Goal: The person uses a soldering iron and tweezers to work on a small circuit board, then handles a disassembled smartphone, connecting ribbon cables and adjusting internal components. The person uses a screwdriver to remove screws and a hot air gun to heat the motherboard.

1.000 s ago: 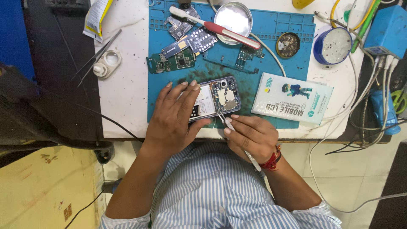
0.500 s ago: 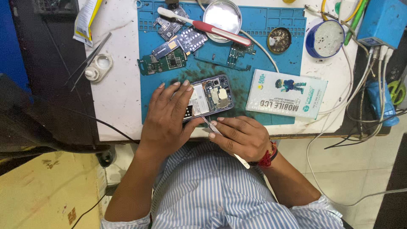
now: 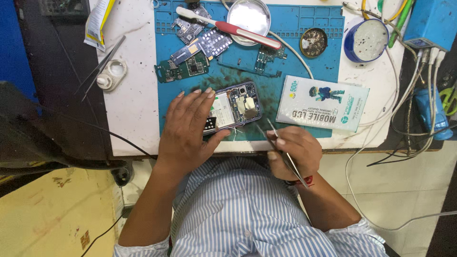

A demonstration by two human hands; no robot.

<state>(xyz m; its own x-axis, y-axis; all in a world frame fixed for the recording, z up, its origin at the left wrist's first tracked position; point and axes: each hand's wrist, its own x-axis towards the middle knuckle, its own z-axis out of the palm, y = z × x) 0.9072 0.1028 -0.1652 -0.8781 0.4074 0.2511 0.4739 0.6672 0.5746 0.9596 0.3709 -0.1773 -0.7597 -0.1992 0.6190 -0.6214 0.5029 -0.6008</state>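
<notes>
My right hand (image 3: pixel 291 151) is pulling back from the opened phone (image 3: pixel 234 107); half a second ago its tool tip was touching the phone's lower edge, and now it is sitting just off the front edge of the surface (image 3: pixel 133 100), apart from the phone. It is gripping thin metal tweezers (image 3: pixel 281 151), fingers closed around them, tips pointing up toward the phone. My left hand (image 3: pixel 188 128) is pressing flat on the phone's left half, fingers spread over it and thumb hooked under its lower edge, holding it down on the blue mat (image 3: pixel 304 52). A white printed box (image 3: pixel 323 103) is lying just right of the phone, and 2 green circuit boards (image 3: pixel 183 69) are lying above my left hand.
</notes>
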